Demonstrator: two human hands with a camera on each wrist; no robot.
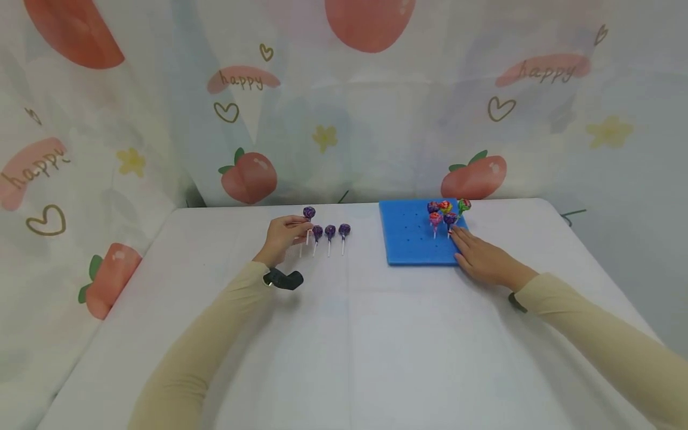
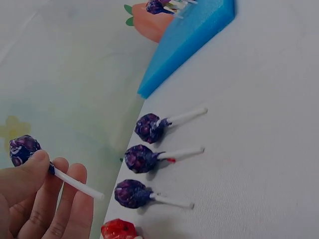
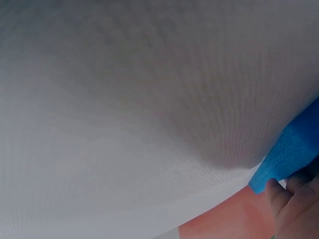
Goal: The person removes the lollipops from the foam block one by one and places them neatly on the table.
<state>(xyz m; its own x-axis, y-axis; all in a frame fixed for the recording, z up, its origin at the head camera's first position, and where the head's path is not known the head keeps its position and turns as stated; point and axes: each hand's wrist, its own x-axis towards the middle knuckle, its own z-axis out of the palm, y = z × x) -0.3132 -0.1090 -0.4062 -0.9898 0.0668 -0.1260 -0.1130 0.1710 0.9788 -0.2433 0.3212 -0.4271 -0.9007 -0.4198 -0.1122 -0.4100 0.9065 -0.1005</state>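
Observation:
Between thumb and fingers, my left hand pinches a purple-wrapped lollipop, holding it just above the table with its white stick slanting down. Three more purple lollipops lie in a row beside that hand, and a red lollipop shows at the lower edge of the left wrist view. My right hand rests with extended fingers on the right side of a blue foam board. Several lollipops stand upright in the board, among them a pink one and a green one.
Small holes dot the left and middle of the board. A white cloth covers the table, and a printed curtain hangs behind it. Most of the right wrist view is white cloth.

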